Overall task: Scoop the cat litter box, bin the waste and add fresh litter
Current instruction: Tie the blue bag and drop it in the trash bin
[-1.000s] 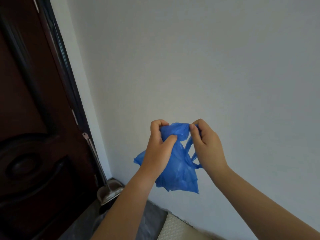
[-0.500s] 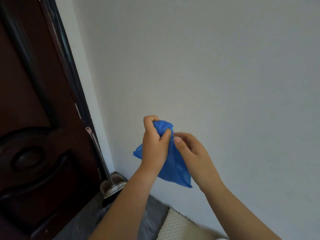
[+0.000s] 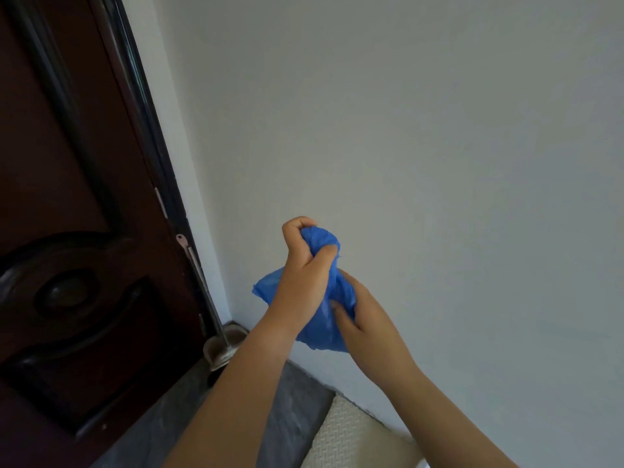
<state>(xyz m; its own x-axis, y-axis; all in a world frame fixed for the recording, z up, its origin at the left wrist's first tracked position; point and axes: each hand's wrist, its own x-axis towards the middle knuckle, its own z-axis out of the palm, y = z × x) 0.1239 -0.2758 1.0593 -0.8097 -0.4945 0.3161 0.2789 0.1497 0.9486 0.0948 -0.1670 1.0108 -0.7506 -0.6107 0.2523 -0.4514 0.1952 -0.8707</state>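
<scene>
Blue plastic bag [image 3: 322,337], thin and crumpled, held in mid-air in front of the person at about the middle of the head view, gathered between both bare hands and touching no other surface. Both forearms rise from the lower edge of the view and converge on it. Left hand [image 3: 304,278]: fingers curled tightly round the bunched upper part of the bag, thumb pressed across the plastic, so that a knob of blue material protrudes above the fist. Right hand [image 3: 369,332]: set lower and just beside the left, fingers curled into the hanging body of the bag and gripping it from the right side; a loose corner of plastic projects to the left behind the left wrist. Below the arms lie a cream-coloured textured floor mat [image 3: 344,434] and, adjoining it, a grey mottled floor surface [image 3: 297,400]. Farther back, in the corner, a dull metallic pan-shaped object on a long thin handle [image 3: 223,347] leans against the frame of a dark brown carved wooden door [image 3: 84,231] at the left. A plain pale wall [image 3: 439,163] fills the background.
</scene>
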